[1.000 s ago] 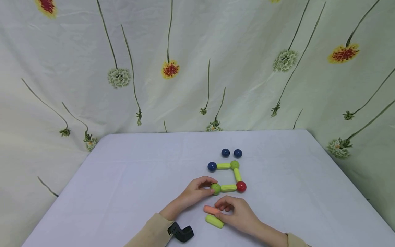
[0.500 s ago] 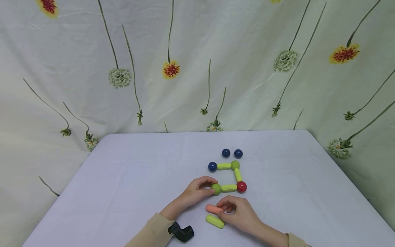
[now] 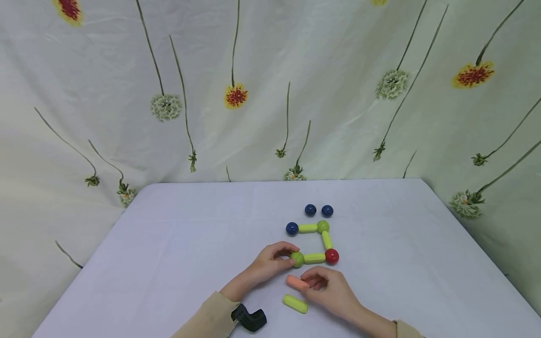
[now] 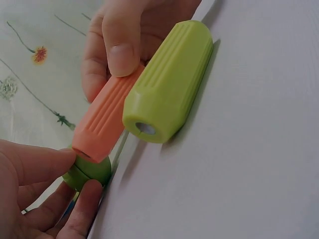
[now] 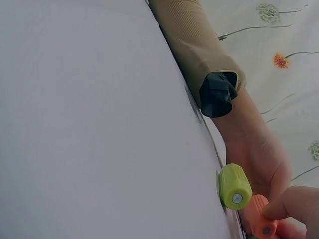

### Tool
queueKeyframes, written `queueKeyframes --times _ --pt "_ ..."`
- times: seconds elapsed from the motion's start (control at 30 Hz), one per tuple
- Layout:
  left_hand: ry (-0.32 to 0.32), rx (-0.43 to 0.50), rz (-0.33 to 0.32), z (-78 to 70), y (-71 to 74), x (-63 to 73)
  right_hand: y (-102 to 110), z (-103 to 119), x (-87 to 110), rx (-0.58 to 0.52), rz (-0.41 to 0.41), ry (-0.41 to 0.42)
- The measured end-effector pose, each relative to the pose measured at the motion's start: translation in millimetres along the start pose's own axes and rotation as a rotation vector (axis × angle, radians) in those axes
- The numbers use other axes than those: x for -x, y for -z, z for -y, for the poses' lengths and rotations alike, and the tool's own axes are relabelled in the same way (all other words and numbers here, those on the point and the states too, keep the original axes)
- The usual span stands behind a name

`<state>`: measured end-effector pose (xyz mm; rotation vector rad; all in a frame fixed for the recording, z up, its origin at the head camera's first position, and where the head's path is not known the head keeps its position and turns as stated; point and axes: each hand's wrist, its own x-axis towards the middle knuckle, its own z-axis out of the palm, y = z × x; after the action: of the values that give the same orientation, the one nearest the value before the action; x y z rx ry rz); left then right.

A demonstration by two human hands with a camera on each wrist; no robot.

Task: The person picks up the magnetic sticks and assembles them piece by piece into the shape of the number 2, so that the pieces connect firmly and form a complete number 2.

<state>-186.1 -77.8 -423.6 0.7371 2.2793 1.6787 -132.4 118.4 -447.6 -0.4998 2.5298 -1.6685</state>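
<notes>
My left hand (image 3: 271, 262) pinches a green ball (image 3: 297, 259) at the near left end of a chain of magnetic rods and balls. From that ball a green rod (image 3: 314, 258) runs to a red ball (image 3: 332, 256), another green rod (image 3: 327, 240) to a second green ball (image 3: 323, 226), and a third to a blue ball (image 3: 292, 228). Nearer the body, my right hand (image 3: 331, 290) pinches an orange rod (image 3: 297, 282) by its right end. Below it a loose green rod (image 3: 295, 303) lies on the table; the left wrist view shows its grey magnet end (image 4: 146, 128).
Two loose blue balls (image 3: 310, 210) sit behind the chain. A white cloth covers the table (image 3: 190, 234), with a flower-print curtain (image 3: 262, 94) behind. A black wrist device (image 3: 249, 319) projects from the left sleeve near the loose green rod.
My right hand has lifted the orange rod slightly and moved it right and away from the loose green rod, toward the held green ball. The left hand stays on its ball.
</notes>
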Motion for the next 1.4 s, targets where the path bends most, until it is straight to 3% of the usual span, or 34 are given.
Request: queueKeyframes --times 0.23,0.37,0.9,1.4 --pt "0.035 -0.001 -0.014 28.2 -1.7 -7.0 2.3 -10.3 -2.1 -0.031 -0.028 -0.028" --pt "0.038 0.012 -0.014 35.0 -1.0 -8.6 4.2 -8.7 -2.2 -0.026 -0.040 -0.037" --pt "0.024 -0.011 -0.006 38.3 -0.7 -10.5 6.6 -10.2 -3.1 -0.004 -0.125 -0.115" --pt "0.024 -0.009 -0.006 39.0 -1.1 -9.9 6.2 -9.8 -3.7 -0.032 -0.164 -0.119"
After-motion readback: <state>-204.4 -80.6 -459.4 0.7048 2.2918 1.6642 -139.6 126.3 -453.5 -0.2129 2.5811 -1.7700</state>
